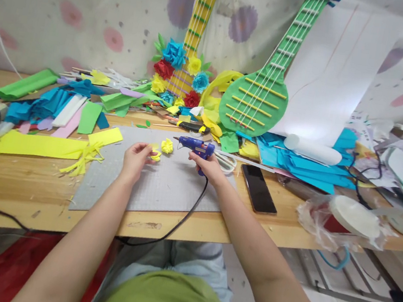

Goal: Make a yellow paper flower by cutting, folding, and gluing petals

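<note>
From the head-worn camera, we look down on two bare hands at a wooden workbench [174, 233], over a grey mat [176, 190]. The left hand [134, 160] has thumb and fingers pinched on a small curl of yellow paper [156, 155], held above the mat; we cannot tell how tightly. The right hand [207, 166] is wrapped around the handle of a blue glue gun [195, 145], its nozzle aimed across toward the left; whether a finger presses the trigger, we cannot tell. Between the hands, a crumpled yellow paper flower [167, 146] sits on the mat, just beside the nozzle. In our judgement, the chief hazard is that closeness: if the gun is hot, a small swing of the wrist could scorch the flower or burn the pinching fingertips, and a stray drip could stick paper to the mat. The black cord [195, 205] hangs from the gun over the bench's front edge; we would expect a snag there to jerk the nozzle off line. A loose pinch could let the light curl slip. Right of the gun lies a dark phone [259, 189], and to the left a fringed yellow strip [84, 160] overlaps the mat's edge.
</note>
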`<action>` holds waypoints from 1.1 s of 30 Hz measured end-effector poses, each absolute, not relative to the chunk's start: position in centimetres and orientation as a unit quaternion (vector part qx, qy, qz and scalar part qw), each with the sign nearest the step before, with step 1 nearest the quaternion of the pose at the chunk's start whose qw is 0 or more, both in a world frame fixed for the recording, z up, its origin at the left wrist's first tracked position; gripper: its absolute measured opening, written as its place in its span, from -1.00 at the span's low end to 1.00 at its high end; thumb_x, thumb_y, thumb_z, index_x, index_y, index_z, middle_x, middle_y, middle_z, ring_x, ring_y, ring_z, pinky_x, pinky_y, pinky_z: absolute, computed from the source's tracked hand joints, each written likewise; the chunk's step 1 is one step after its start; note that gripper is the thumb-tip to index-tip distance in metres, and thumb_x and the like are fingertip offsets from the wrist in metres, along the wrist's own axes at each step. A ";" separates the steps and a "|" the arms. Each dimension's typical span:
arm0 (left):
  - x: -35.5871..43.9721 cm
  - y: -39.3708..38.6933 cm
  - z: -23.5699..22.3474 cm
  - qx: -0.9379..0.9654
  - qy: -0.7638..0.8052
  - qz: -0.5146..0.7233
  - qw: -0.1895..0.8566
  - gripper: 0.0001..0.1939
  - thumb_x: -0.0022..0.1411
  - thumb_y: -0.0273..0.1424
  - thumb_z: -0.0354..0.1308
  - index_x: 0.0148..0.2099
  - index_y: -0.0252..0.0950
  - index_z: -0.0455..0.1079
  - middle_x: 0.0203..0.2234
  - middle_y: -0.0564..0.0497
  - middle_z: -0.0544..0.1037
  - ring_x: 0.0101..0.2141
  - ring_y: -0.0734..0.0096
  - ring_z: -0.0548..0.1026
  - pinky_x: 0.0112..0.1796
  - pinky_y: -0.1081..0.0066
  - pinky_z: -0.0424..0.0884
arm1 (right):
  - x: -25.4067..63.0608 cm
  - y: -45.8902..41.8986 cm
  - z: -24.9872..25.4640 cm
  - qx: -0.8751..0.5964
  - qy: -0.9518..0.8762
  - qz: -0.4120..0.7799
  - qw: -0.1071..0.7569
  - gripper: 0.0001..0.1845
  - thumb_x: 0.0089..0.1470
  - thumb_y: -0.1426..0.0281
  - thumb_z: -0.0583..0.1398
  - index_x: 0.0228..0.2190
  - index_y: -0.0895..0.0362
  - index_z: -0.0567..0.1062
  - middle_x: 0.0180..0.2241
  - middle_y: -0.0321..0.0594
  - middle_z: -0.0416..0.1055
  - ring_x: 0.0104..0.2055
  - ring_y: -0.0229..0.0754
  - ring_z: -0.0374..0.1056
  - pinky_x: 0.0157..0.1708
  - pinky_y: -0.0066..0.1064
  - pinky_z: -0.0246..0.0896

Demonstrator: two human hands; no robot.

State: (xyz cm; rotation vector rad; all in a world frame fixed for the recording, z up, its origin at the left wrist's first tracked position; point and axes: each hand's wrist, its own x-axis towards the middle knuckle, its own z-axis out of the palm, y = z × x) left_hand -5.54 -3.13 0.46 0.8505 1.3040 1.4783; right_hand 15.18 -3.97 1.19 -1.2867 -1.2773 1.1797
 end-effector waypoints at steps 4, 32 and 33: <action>-5.4 -3.2 -0.2 0.361 0.537 0.597 0.475 -0.75 -0.16 -0.34 0.21 -0.40 -0.35 0.28 -0.56 0.04 0.43 -0.49 0.37 0.51 -0.62 0.50 0.37 | 13.6 -4.0 0.9 -0.536 -0.520 0.462 0.479 -0.62 -0.21 0.07 0.23 -0.60 0.15 0.40 -0.64 -0.31 0.33 -0.72 -0.42 0.07 -0.70 -0.49 0.02; -4.8 -2.7 -2.1 0.432 0.549 0.590 0.405 -0.75 -0.09 -0.30 0.19 -0.36 -0.36 0.34 -0.53 0.01 0.47 -0.54 0.42 0.50 -0.66 0.57 0.33 | 13.5 -4.8 -0.7 -0.561 -0.580 0.441 0.394 -0.59 -0.21 0.04 0.22 -0.48 0.15 0.45 -0.67 -0.35 0.28 -0.70 -0.39 0.11 -0.70 -0.52 0.06; -4.8 -2.7 -2.1 0.431 0.549 0.590 0.406 -0.75 -0.09 -0.30 0.19 -0.36 -0.36 0.34 -0.53 0.02 0.47 -0.54 0.42 0.50 -0.66 0.57 0.33 | 13.5 -4.9 -0.6 -0.562 -0.581 0.439 0.393 -0.59 -0.21 0.04 0.22 -0.47 0.14 0.46 -0.67 -0.35 0.29 -0.70 -0.39 0.11 -0.70 -0.52 0.07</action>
